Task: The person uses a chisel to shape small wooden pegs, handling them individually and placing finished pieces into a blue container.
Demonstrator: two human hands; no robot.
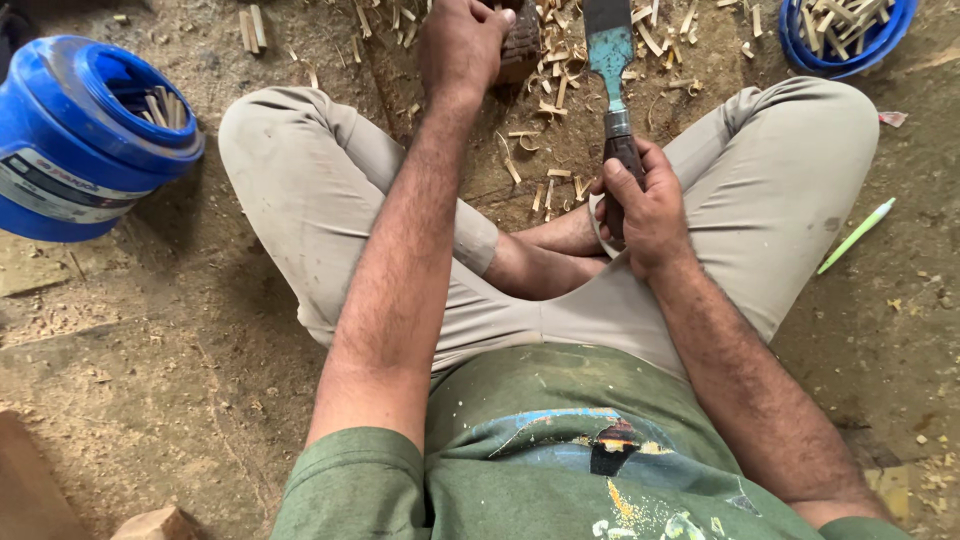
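— Nearest us, what's in the right hand [648, 205]?

— It's clenched round the dark wooden handle of a broad flat chisel with a blue-green, worn steel blade [611, 50], held upright over the crossed shins, blade pointing away.

— Room to move?

— Little. The knees in beige trousers [300, 180] fence off a small patch of dirt floor [150, 400], the only open ground between them. A thin green pen [856, 235] lies beside the right knee.

— And the left hand [462, 45]?

— Stretched farther out, fingers curled over a dark rough block of wood [522, 45] at the top edge; how firm the grip is, I can't tell. Pale curled wood shavings [555, 90] litter the ground around it.

— Containers?

— A blue plastic tub lying on its side [85, 135] to the left holds a few pale sticks. Far right, a round blue plastic bowl [845, 40] is heaped with cut wooden pieces.
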